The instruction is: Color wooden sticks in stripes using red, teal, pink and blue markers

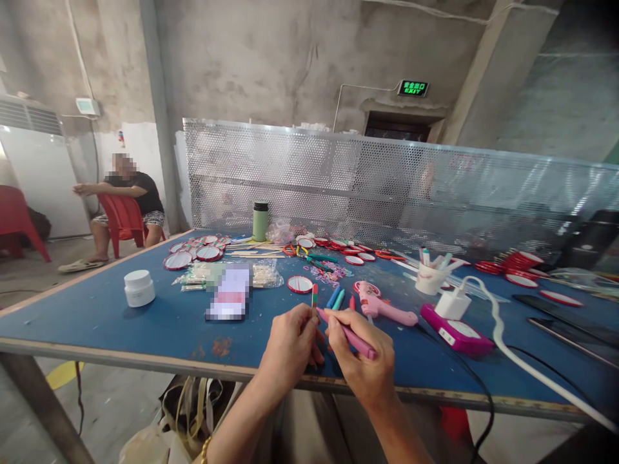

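Observation:
My left hand (pixel 291 338) grips a thin wooden stick (pixel 314 298) upright, its upper part coloured in red and green bands. In my right hand (pixel 363 354) is a pink marker (pixel 355 336), held like a pen, its tip touching or very near the stick. Just beyond my hands lie a blue marker (pixel 333 297), a teal marker (pixel 339 300) and a red marker (pixel 352 302). A pink glue gun (pixel 387 308) rests to the right of them. A round red-rimmed mirror (pixel 300 284) lies flat behind the stick.
A white jar (pixel 139 288) and a phone (pixel 228 293) stand at left. A cup of pens (pixel 430 277), a purple power strip (pixel 457 330) and its cable (pixel 527 370) occupy the right. Pliers (pixel 314 259) and a green bottle (pixel 260 222) are farther back. A seated person (pixel 140 190) is beyond the table.

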Action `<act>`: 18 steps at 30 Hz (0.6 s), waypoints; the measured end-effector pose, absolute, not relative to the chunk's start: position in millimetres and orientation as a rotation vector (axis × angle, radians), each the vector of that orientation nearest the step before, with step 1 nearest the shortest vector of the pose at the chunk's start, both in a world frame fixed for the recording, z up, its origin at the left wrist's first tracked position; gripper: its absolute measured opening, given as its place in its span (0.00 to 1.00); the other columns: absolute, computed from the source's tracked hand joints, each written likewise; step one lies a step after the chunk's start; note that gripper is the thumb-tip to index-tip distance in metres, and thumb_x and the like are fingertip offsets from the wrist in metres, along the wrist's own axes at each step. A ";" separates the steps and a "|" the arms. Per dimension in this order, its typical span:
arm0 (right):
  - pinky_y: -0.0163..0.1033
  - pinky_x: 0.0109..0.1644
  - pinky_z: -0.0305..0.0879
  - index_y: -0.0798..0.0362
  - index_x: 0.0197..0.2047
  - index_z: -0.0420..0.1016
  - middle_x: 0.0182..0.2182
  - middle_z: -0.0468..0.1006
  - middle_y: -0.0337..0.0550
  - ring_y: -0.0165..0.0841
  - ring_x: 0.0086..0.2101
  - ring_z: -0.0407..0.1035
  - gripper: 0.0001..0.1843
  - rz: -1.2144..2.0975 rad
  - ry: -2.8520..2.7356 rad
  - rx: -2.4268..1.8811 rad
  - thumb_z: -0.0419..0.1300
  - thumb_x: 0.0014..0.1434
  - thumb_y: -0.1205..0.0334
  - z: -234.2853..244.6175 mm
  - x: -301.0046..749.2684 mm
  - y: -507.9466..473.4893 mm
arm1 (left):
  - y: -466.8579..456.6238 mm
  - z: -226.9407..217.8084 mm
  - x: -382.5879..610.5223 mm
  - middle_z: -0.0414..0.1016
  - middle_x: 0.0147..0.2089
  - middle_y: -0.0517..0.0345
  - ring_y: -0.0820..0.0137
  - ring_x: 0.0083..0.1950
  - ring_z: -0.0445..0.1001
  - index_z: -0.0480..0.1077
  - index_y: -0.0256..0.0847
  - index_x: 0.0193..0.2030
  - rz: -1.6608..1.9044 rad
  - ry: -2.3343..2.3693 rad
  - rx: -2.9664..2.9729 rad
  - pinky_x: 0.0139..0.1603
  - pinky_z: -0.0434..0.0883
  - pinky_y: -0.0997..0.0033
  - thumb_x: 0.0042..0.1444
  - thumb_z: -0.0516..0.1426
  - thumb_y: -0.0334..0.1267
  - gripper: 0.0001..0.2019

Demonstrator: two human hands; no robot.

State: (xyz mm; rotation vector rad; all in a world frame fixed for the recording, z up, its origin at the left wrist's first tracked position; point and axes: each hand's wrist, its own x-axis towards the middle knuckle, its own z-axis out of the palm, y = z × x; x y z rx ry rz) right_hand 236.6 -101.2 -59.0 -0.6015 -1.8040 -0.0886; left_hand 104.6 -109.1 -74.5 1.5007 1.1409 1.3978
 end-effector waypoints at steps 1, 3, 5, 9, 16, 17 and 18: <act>0.32 0.36 0.72 0.52 0.38 0.77 0.29 0.82 0.40 0.29 0.28 0.77 0.09 -0.091 -1.805 -0.590 0.56 0.64 0.69 -59.0 236.5 -101.1 | -109.0 -74.7 104.5 0.70 0.18 0.65 0.74 0.16 0.70 0.64 0.42 0.30 1.397 1.141 1.504 0.17 0.65 0.79 0.62 0.50 0.40 0.10; 0.31 0.35 0.72 0.52 0.38 0.77 0.29 0.82 0.40 0.29 0.28 0.76 0.09 -0.088 -1.810 -0.570 0.56 0.64 0.70 -59.2 236.2 -100.6 | -108.7 -75.3 104.3 0.70 0.18 0.65 0.74 0.16 0.69 0.64 0.42 0.30 1.396 1.140 1.515 0.17 0.65 0.79 0.62 0.50 0.40 0.10; 0.31 0.35 0.71 0.52 0.38 0.77 0.30 0.82 0.40 0.29 0.28 0.76 0.09 -0.080 -1.817 -0.569 0.56 0.64 0.70 -59.8 236.2 -100.0 | -108.6 -75.9 104.1 0.70 0.17 0.65 0.73 0.16 0.69 0.64 0.42 0.29 1.396 1.144 1.526 0.17 0.65 0.79 0.62 0.50 0.41 0.11; 0.32 0.36 0.72 0.52 0.38 0.77 0.30 0.82 0.41 0.30 0.30 0.77 0.08 -0.098 -1.810 -0.584 0.56 0.64 0.69 -61.2 236.4 -98.9 | -108.8 -77.0 104.5 0.70 0.17 0.65 0.73 0.16 0.69 0.64 0.42 0.30 1.392 1.150 1.524 0.17 0.65 0.78 0.62 0.50 0.41 0.11; 0.32 0.36 0.71 0.53 0.39 0.77 0.31 0.82 0.41 0.30 0.30 0.77 0.08 -0.101 -1.827 -0.554 0.56 0.64 0.71 -60.9 235.9 -99.2 | -109.4 -75.4 104.7 0.70 0.17 0.65 0.73 0.16 0.69 0.64 0.42 0.29 1.402 1.148 1.523 0.17 0.64 0.78 0.62 0.50 0.41 0.11; 0.32 0.37 0.71 0.53 0.39 0.77 0.31 0.82 0.41 0.30 0.30 0.77 0.08 -0.103 -1.826 -0.556 0.56 0.64 0.71 -61.1 235.9 -99.2 | -109.4 -75.1 104.6 0.70 0.17 0.65 0.73 0.16 0.69 0.64 0.42 0.29 1.400 1.146 1.522 0.18 0.65 0.78 0.62 0.50 0.41 0.12; 0.32 0.37 0.71 0.53 0.39 0.77 0.31 0.82 0.41 0.30 0.30 0.77 0.08 -0.106 -1.822 -0.560 0.56 0.64 0.71 -61.3 235.9 -99.2 | -109.3 -74.8 104.4 0.70 0.17 0.65 0.73 0.16 0.69 0.64 0.42 0.29 1.399 1.146 1.517 0.17 0.65 0.78 0.62 0.50 0.42 0.12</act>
